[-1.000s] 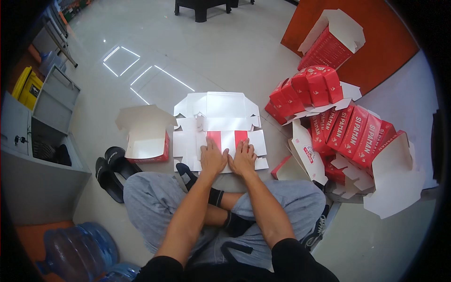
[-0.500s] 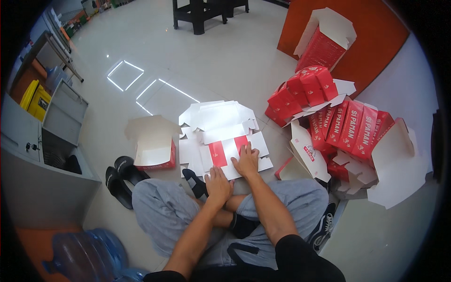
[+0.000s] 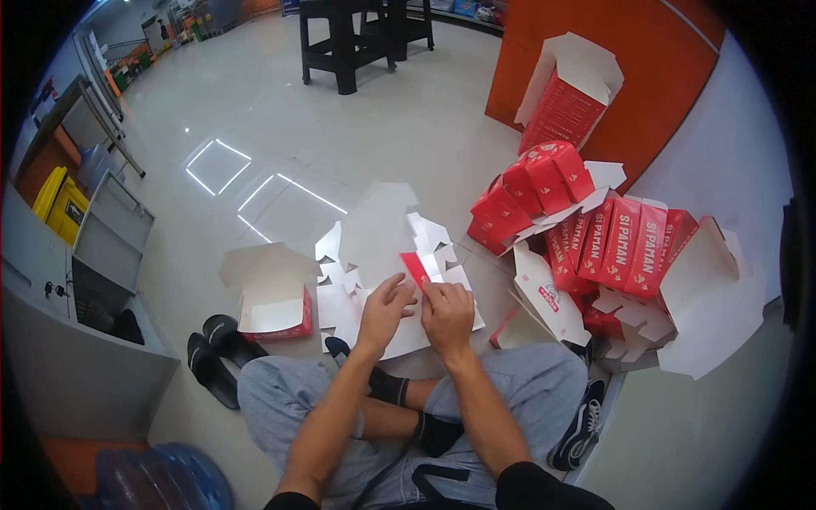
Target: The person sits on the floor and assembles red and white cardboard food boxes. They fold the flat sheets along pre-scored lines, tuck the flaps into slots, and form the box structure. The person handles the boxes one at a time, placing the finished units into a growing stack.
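A cardboard box blank [image 3: 382,212] is lifted off the floor before me, its pale panel standing up and a red strip on its near part. My right hand [image 3: 448,314] pinches its edge by the red strip, fingers curled round. Just left of it my left hand [image 3: 384,316] hovers with its fingers apart and slightly bent, holding nothing; whether its fingertips touch the card I cannot tell. Under both hands more flat white card [image 3: 336,310] lies on the floor, partly hidden by my hands.
On the left sits an open red-and-white box [image 3: 276,316] beside black slides [image 3: 212,361]. Folded red boxes [image 3: 625,242] are piled at right, with another open box [image 3: 569,98] beyond. A grey cabinet [image 3: 51,289], water bottles [image 3: 161,476] and black stools [image 3: 344,42] stand around.
Both hands have come up from pressing on the flat blank. The right hand now holds its edge, and the blank is raised and partly folded. The whole view has shifted slightly.
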Action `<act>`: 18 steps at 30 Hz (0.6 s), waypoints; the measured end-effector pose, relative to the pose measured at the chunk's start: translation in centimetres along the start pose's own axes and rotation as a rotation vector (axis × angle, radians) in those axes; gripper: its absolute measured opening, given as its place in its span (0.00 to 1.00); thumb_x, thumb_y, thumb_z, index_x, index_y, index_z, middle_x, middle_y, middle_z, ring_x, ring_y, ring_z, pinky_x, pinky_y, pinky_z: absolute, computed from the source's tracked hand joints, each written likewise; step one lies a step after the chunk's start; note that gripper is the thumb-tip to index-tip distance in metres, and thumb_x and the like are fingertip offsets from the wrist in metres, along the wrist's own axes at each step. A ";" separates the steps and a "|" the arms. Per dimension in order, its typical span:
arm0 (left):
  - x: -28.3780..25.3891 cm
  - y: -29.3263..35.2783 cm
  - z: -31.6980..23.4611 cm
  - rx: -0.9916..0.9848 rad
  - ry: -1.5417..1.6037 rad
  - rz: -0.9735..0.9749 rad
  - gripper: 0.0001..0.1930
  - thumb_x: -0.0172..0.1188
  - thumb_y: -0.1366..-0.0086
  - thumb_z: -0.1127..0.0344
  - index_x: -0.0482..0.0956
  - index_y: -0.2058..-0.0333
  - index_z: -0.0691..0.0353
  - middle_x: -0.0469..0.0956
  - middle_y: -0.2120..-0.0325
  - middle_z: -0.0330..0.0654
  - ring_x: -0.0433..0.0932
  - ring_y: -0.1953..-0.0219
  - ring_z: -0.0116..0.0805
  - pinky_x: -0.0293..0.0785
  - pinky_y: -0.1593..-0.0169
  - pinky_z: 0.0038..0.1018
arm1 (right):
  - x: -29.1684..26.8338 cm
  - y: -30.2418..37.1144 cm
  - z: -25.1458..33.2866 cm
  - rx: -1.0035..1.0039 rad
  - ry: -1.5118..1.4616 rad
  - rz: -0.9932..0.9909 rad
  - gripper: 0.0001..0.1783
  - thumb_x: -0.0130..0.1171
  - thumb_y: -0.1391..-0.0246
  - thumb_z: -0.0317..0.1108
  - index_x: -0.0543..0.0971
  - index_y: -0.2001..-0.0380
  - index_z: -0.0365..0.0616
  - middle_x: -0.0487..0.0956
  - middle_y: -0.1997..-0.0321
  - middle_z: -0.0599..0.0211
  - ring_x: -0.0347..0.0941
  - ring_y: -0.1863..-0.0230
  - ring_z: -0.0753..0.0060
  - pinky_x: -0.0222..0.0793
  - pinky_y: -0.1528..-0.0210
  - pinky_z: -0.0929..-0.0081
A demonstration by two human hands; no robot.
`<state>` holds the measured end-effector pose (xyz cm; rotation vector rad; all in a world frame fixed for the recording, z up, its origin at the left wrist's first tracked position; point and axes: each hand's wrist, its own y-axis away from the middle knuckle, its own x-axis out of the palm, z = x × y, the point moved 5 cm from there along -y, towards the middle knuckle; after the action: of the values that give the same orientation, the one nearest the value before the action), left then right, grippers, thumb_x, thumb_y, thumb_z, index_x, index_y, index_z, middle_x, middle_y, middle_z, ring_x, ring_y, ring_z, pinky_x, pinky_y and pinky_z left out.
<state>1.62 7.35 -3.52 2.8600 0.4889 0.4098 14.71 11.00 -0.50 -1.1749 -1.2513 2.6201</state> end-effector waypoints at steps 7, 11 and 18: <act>-3.2 0.6 -3.1 0.151 0.128 0.011 0.20 0.57 0.30 0.73 0.72 0.42 0.73 0.79 0.49 0.48 0.80 0.49 0.35 0.80 0.46 0.31 | -4.3 -2.7 4.7 -0.131 0.165 0.460 0.28 0.68 0.53 0.29 0.76 0.45 0.48 0.76 0.44 0.62 0.77 0.53 0.59 0.70 0.48 0.61; -4.0 0.5 -1.4 0.046 0.375 -0.013 0.22 0.57 0.31 0.75 0.70 0.39 0.67 0.78 0.48 0.45 0.79 0.47 0.36 0.79 0.44 0.34 | -4.8 -3.5 3.4 -0.049 -0.182 0.601 0.39 0.70 0.53 0.26 0.68 0.36 0.45 0.69 0.35 0.55 0.78 0.49 0.52 0.73 0.44 0.58; -3.5 0.8 -2.7 0.044 0.571 0.106 0.24 0.58 0.31 0.75 0.67 0.38 0.65 0.77 0.46 0.44 0.77 0.44 0.37 0.77 0.42 0.38 | -5.5 -1.3 1.9 -0.036 -0.661 0.359 0.31 0.66 0.51 0.20 0.74 0.41 0.42 0.75 0.41 0.52 0.75 0.41 0.47 0.78 0.43 0.63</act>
<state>-2.10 5.78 -1.58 2.7862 0.4359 1.2617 17.04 8.94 4.56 -0.5740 -1.2412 3.4433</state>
